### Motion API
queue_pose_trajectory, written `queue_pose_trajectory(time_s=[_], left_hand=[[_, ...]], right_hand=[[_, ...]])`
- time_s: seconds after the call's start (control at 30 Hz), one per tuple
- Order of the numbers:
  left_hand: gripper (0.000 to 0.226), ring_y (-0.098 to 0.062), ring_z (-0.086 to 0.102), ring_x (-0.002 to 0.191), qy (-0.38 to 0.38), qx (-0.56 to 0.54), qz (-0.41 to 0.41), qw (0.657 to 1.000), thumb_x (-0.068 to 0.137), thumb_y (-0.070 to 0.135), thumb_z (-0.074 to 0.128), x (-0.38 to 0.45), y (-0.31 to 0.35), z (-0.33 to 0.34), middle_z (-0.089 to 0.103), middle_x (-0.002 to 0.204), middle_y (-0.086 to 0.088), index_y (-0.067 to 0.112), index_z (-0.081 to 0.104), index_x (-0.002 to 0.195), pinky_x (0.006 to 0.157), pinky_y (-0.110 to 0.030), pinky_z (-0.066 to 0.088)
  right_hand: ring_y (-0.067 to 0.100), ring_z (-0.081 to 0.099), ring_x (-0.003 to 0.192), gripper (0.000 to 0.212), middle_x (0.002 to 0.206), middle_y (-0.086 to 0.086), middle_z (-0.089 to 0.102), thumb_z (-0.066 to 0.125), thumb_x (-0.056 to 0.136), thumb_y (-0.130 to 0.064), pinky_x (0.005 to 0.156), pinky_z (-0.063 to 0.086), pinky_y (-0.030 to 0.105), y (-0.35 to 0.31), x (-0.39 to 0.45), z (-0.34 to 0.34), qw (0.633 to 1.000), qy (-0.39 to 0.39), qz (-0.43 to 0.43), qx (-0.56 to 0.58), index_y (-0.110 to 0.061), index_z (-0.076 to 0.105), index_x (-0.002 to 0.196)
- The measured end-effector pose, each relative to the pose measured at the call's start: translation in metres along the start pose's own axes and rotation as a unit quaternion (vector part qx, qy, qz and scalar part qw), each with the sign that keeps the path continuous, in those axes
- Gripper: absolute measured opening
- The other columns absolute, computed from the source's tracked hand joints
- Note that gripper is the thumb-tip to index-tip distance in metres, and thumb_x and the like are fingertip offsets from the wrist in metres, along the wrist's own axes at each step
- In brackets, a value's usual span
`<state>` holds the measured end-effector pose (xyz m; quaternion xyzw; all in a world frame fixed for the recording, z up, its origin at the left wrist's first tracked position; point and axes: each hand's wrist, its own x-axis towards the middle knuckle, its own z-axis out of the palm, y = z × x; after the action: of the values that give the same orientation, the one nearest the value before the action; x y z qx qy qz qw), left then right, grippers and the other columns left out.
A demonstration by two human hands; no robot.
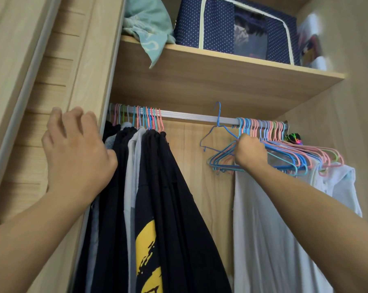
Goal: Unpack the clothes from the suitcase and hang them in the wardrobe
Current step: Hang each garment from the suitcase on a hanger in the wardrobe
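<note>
I look up into an open wardrobe with a metal rail (189, 115) under a wooden shelf. My right hand (249, 151) grips a blue wire hanger (217, 132), whose hook is lifted just off the rail, in front of a bunch of empty pink and blue hangers (288, 153). My left hand (77, 153) rests with spread fingers on the wardrobe's left door frame (90, 81), holding nothing. Dark clothes (161, 197), one with a yellow print, hang at the left of the rail. White garments (274, 218) hang at the right. The suitcase is out of view.
On the shelf (200, 66) above lie a teal cloth (149, 26), a navy dotted storage bag (231, 26) and white items at the far right. A bare stretch of rail runs between the two groups of clothes.
</note>
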<state>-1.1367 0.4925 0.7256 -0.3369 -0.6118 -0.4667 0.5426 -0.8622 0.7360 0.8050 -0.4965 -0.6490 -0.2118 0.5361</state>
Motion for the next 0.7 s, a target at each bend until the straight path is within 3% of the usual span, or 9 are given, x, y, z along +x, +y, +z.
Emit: queue_pose_trajectory(time_s=[0.13,0.23,0.33,0.4,0.47,0.57,0.63,0.7], left_hand=[[0.064,-0.053,0.024,0.143,-0.001,0.007,0.015,1.000,0.072,0.010,0.067,0.001,-0.001,-0.004,0.036,0.143,-0.028,-0.003,0.039,0.128,0.107,-0.067,0.029],[0.067,-0.051,0.026,0.142,0.043,0.023,0.097,0.994,0.078,0.010,0.059,-0.003,-0.001,-0.007,0.033,0.147,-0.028,0.003,0.036,0.141,0.113,-0.062,0.023],[0.061,-0.047,0.040,0.129,0.053,-0.093,0.148,0.983,0.075,0.010,0.054,-0.025,0.026,-0.010,0.046,0.133,-0.024,0.006,0.051,0.136,0.105,-0.055,0.032],[0.048,-0.041,0.049,0.118,-0.016,-0.247,0.113,0.962,0.078,0.011,0.054,-0.057,0.066,-0.016,0.054,0.121,-0.018,0.005,0.062,0.125,0.101,-0.047,0.039],[0.037,-0.026,0.054,0.114,-0.107,-0.371,0.096,0.918,0.084,0.011,0.054,-0.102,0.110,-0.025,0.057,0.119,-0.006,0.010,0.065,0.120,0.099,-0.033,0.041],[0.040,-0.016,0.054,0.116,-0.230,-0.448,0.129,0.854,0.089,0.025,0.050,-0.194,0.172,-0.035,0.053,0.127,0.003,0.017,0.065,0.125,0.101,-0.025,0.039],[0.050,-0.018,0.050,0.124,-0.318,-0.454,0.130,0.822,0.093,0.040,0.044,-0.263,0.208,-0.039,0.047,0.139,0.002,0.019,0.059,0.136,0.105,-0.030,0.038],[0.058,-0.028,0.050,0.123,-0.400,-0.428,0.138,0.799,0.096,0.048,0.039,-0.340,0.242,-0.045,0.047,0.143,-0.007,0.013,0.054,0.140,0.104,-0.044,0.043]], right_hand=[[0.049,0.059,0.101,0.026,0.106,0.030,0.064,0.038,0.104,-0.025,0.079,0.045,0.049,0.014,-0.047,0.004,0.994,0.049,0.008,0.094,-0.004,0.053,0.109],[0.044,0.065,0.084,0.036,0.088,0.016,0.068,0.034,0.098,-0.044,0.071,0.053,0.055,0.042,-0.110,0.004,0.971,0.008,0.042,0.234,-0.013,0.052,0.095],[0.030,0.072,0.067,0.026,0.081,0.009,0.068,0.040,0.105,-0.028,0.055,0.057,0.049,0.084,-0.184,-0.011,0.924,-0.052,0.125,0.358,-0.013,0.052,0.088],[0.031,0.072,0.064,0.024,0.086,0.015,0.068,0.041,0.107,-0.017,0.053,0.054,0.042,0.113,-0.235,-0.037,0.894,-0.095,0.160,0.407,-0.006,0.054,0.090],[0.036,0.070,0.061,0.025,0.086,0.017,0.067,0.042,0.107,-0.014,0.056,0.053,0.043,0.149,-0.286,-0.071,0.874,-0.120,0.179,0.435,0.002,0.053,0.090],[0.038,0.064,0.057,0.026,0.082,0.023,0.067,0.046,0.101,-0.014,0.058,0.051,0.041,0.225,-0.375,-0.138,0.846,-0.162,0.247,0.444,0.009,0.050,0.089],[0.040,0.063,0.061,0.024,0.083,0.030,0.066,0.049,0.095,-0.018,0.064,0.052,0.044,0.280,-0.443,-0.196,0.827,-0.211,0.293,0.430,0.004,0.058,0.087],[0.039,0.065,0.063,0.027,0.076,0.034,0.064,0.049,0.095,-0.016,0.064,0.054,0.038,0.333,-0.513,-0.266,0.814,-0.245,0.347,0.396,0.009,0.058,0.090]])
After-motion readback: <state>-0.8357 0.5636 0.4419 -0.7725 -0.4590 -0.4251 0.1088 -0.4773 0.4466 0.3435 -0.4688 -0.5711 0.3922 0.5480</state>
